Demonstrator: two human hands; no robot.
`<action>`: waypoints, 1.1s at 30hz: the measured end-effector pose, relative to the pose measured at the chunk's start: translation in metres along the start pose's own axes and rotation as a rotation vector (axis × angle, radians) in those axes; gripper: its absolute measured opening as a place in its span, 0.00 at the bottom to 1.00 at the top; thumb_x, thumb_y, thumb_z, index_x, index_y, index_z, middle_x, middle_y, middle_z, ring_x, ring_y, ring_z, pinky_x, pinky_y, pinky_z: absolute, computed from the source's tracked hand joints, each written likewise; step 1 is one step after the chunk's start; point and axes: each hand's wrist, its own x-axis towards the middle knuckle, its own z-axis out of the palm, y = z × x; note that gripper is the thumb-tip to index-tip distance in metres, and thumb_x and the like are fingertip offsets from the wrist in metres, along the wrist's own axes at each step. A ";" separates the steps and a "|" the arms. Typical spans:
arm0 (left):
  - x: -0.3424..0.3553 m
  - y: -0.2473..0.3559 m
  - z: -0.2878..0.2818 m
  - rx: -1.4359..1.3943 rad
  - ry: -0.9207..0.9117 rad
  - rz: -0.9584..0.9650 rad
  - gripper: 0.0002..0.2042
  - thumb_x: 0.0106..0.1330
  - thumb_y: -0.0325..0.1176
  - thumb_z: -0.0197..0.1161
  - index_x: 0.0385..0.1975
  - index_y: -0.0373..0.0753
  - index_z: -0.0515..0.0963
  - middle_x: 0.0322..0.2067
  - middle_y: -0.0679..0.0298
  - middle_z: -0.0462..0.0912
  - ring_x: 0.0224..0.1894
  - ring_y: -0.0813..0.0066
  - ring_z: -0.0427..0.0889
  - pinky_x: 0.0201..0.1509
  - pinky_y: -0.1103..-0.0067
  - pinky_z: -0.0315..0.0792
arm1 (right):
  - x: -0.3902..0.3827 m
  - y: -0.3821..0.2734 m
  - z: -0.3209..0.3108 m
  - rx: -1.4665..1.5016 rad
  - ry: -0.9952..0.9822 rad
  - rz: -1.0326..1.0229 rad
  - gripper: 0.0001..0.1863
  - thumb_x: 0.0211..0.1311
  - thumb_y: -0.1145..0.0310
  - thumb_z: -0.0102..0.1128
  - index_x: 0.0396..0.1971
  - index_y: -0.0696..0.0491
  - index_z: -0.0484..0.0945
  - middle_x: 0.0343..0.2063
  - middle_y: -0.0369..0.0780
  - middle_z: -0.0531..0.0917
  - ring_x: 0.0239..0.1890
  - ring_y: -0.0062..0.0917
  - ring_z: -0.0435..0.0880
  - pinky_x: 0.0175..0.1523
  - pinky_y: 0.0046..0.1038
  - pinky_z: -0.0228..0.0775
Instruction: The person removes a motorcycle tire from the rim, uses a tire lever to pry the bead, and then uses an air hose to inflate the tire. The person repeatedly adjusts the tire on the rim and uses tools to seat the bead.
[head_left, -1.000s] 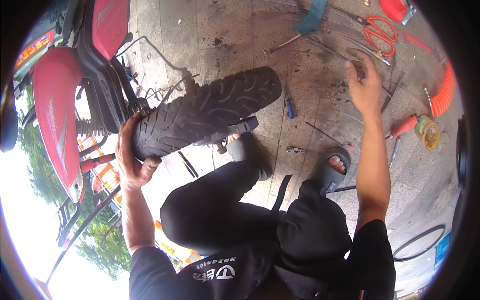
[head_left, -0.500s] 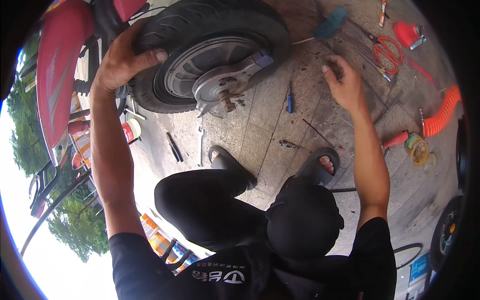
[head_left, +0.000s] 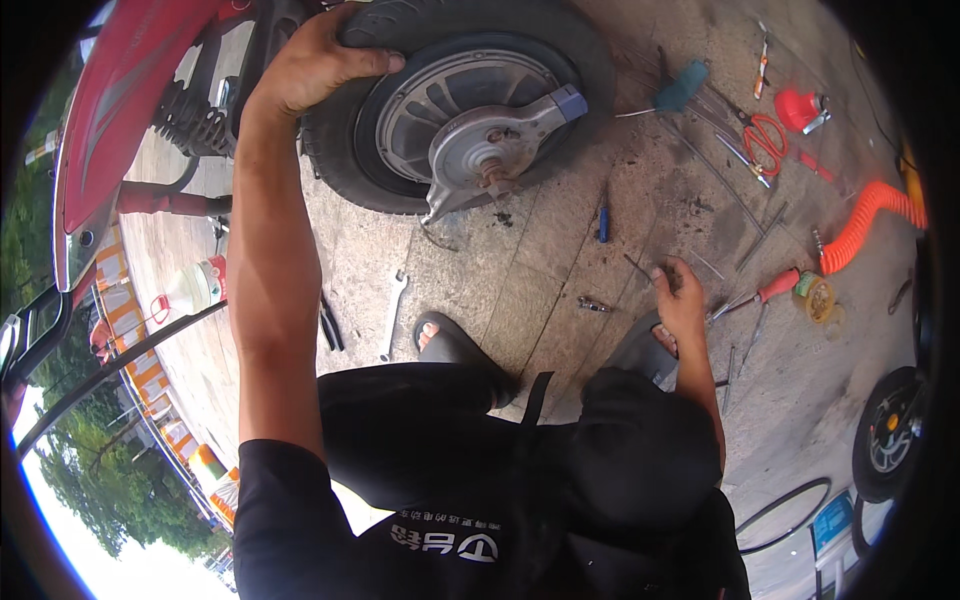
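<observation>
My left hand grips the upper left of a black-tyred wheel, with its thumb along the sidewall and its other fingers mostly hidden behind the tread. The wheel's metal hub carries a grey brake plate and a rusty axle end. Low at the right, my right hand is closed around a thin dark rod, whose tip sticks out past the fingers; its other end is hidden. Left of this hand lies a small metal fitting, and above it a blue-handled screwdriver.
A red scooter body stands at the left. A spanner and pliers lie near my feet. Rightward are orange scissors, a red-handled tool, an orange coiled hose and a small yellow tub.
My right hand has come down toward my right foot and closed on the thin rod from the floor. My left hand stays on the tyre; the whole view has shifted.
</observation>
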 end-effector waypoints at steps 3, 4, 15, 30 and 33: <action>-0.007 0.012 0.005 0.075 -0.019 0.105 0.38 0.48 0.38 0.82 0.59 0.27 0.74 0.49 0.52 0.86 0.53 0.63 0.83 0.61 0.71 0.74 | 0.030 -0.082 -0.007 0.071 -0.065 -0.117 0.12 0.69 0.73 0.64 0.50 0.59 0.81 0.37 0.37 0.86 0.37 0.16 0.82 0.42 0.22 0.75; -0.009 0.015 0.007 0.065 -0.035 0.120 0.38 0.50 0.39 0.82 0.59 0.27 0.74 0.50 0.51 0.86 0.53 0.63 0.83 0.62 0.71 0.74 | 0.048 -0.121 -0.010 0.071 -0.016 -0.279 0.13 0.68 0.73 0.64 0.50 0.58 0.81 0.38 0.37 0.85 0.38 0.16 0.82 0.42 0.22 0.75; -0.018 0.010 0.010 0.111 0.007 0.236 0.48 0.44 0.49 0.84 0.64 0.30 0.71 0.54 0.45 0.83 0.59 0.55 0.82 0.66 0.68 0.72 | 0.178 -0.377 0.080 -0.468 -0.024 -0.800 0.36 0.70 0.36 0.54 0.48 0.59 0.84 0.41 0.55 0.86 0.49 0.53 0.85 0.54 0.45 0.76; -0.022 -0.020 0.020 -0.165 0.050 0.239 0.31 0.50 0.36 0.80 0.54 0.27 0.79 0.43 0.57 0.88 0.47 0.71 0.84 0.57 0.75 0.75 | 0.204 -0.361 0.055 -0.523 0.177 -0.838 0.33 0.76 0.40 0.44 0.41 0.57 0.84 0.36 0.56 0.86 0.45 0.51 0.85 0.51 0.44 0.73; -0.022 -0.022 0.020 -0.204 0.030 0.218 0.30 0.51 0.34 0.80 0.53 0.27 0.79 0.44 0.59 0.88 0.46 0.72 0.84 0.56 0.75 0.75 | 0.198 -0.367 0.054 -0.504 0.134 -0.808 0.33 0.76 0.40 0.45 0.41 0.58 0.84 0.37 0.57 0.86 0.45 0.52 0.85 0.51 0.45 0.73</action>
